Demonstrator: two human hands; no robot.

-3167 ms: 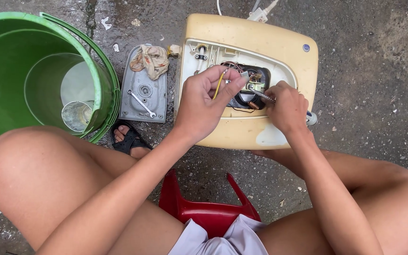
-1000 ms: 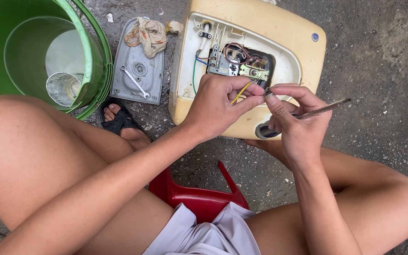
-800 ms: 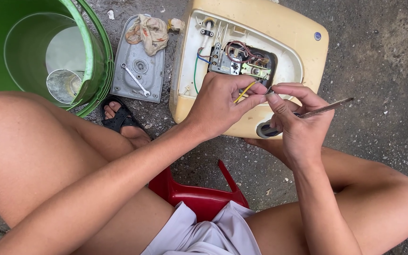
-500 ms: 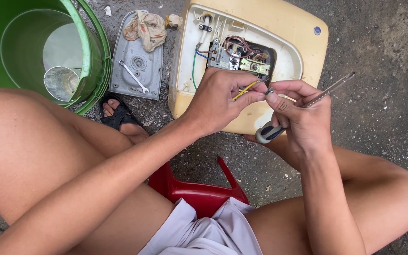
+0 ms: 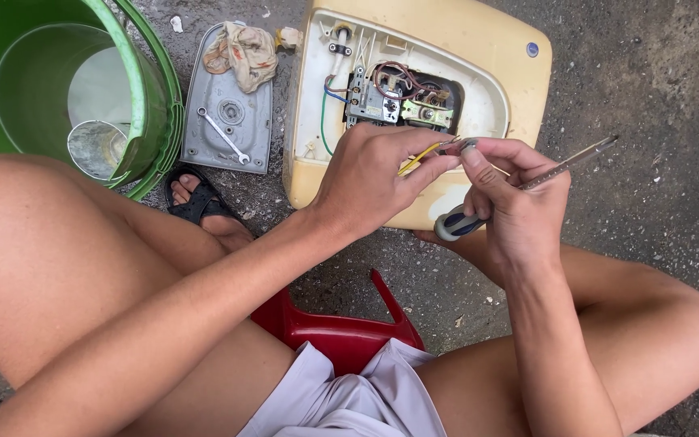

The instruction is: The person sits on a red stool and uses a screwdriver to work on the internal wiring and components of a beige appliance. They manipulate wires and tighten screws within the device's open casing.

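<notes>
1. My left hand [image 5: 370,174] is pinched shut on a thin yellow wire [image 5: 418,156], holding it just in front of the open compartment of the cream-coloured appliance [image 5: 487,57] lying on the ground.
2. My right hand [image 5: 511,202] is closed too. Its thumb and forefinger meet the end of that same wire, right up against the left fingertips, and the rest of the hand is wrapped around a screwdriver [image 5: 556,170].
3. The screwdriver's metal shaft sticks out to the right, and its blue and white handle pokes out below my palm, so the tip isn't touching anything.
4. Inside the compartment I see a small control block [image 5: 374,101] with brown, blue and green wires looped around it. The yellow wire runs from that side toward my fingers; I can't tell exactly where it connects.
5. Left of the appliance there's a grey metal cover plate [image 5: 228,150] on the concrete with a little wrench [image 5: 222,133] on it and a crumpled rag [image 5: 244,53] at its top end.
6. Further left sits a green bucket [image 5: 143,97] with a small metal cup [image 5: 95,146] inside.
7. I'm sitting on a red plastic stool [image 5: 333,328], one sandalled foot [image 5: 200,198] just beside the bucket.
</notes>
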